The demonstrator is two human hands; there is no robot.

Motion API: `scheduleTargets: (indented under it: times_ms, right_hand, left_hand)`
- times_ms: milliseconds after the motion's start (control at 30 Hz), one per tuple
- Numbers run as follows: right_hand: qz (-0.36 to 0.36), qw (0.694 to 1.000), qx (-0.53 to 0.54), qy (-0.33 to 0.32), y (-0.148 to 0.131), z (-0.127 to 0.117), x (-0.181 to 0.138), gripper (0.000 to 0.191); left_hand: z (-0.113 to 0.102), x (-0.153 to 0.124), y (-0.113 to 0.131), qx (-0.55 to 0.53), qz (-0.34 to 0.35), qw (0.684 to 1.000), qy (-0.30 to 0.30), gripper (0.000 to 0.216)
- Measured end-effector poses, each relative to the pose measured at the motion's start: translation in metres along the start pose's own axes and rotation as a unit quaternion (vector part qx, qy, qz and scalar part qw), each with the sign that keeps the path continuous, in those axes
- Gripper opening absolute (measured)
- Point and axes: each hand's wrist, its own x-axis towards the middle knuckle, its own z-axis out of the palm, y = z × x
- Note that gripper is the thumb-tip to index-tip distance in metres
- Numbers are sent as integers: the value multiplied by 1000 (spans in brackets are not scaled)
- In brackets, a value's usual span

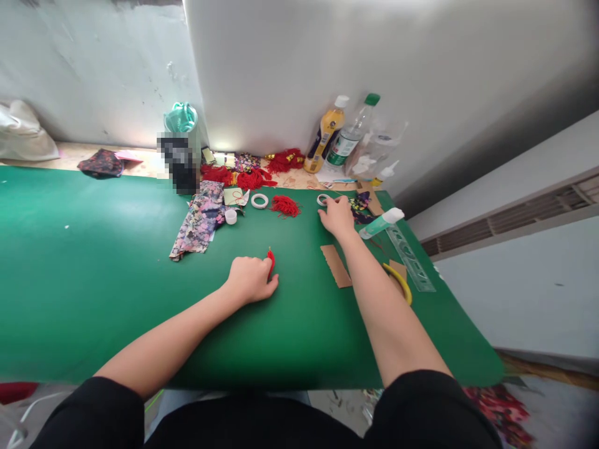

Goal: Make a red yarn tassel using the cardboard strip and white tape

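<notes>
In my left hand point(253, 279), closed above the green mat, is a small red tassel point(271, 260) with a gold-coloured tip sticking up past the fingers. My right hand point(339, 216) stretches towards the back right. Its thumb and fingers are apart at the near edge of a small white roll of tape point(322, 198); contact with the roll is hard to make out. A bundle of red tassel threads point(285, 206) lies between the hands, farther back. Left of it is a larger white roll of tape point(259, 201). Beside my right forearm lies a cardboard strip point(335, 267).
Floral fabric point(202, 218) and a small white cap point(231, 216) lie at back left. Red tassels point(253, 179) and two bottles point(324, 138) line the wall. On the right are a glue stick point(381, 223), a clear stencil ruler point(412, 259) and a yellow curved object point(400, 285).
</notes>
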Motion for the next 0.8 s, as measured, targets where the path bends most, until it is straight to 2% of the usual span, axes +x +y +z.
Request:
scheduleTargets:
  times_ms: [133, 267, 400, 467, 533, 567, 633, 700, 800]
  right_hand:
    - [9, 999, 15, 41, -6, 4, 8, 19]
    - [-9, 994, 57, 96, -18, -3, -6, 18]
    - [-101, 970, 200, 94, -50, -18, -41, 7]
    - [-145, 945, 281, 84, -70, -24, -64, 6]
    - [-152, 911, 375, 77, -87, -25, -87, 10]
    - [-137, 891, 427, 72, -92, -23, -97, 13]
    - [-106, 850, 515, 43, -98, -18, -113, 23]
    - [-79, 826, 558, 12, -97, -12, -122, 24]
    - [-50, 809, 585, -25, -90, -7, -126, 24]
  left_hand:
    - [-1, -1, 0, -3, 8, 1000, -4, 42]
    - [-3, -3, -1, -13, 17, 1000, 5, 47]
    - [-4, -3, -3, -56, 5, 998, 42, 42]
    - [-3, 0, -7, -122, -21, 987, 99, 29]
    - [-1, 4, -12, -227, -69, 953, 187, 16]
    - [0, 6, -15, -283, -75, 926, 237, 22]
    - [2, 10, -21, -367, -41, 874, 317, 35]
    - [2, 12, -25, -410, 7, 840, 355, 40]
    - [1, 12, -25, -432, 71, 825, 357, 35]
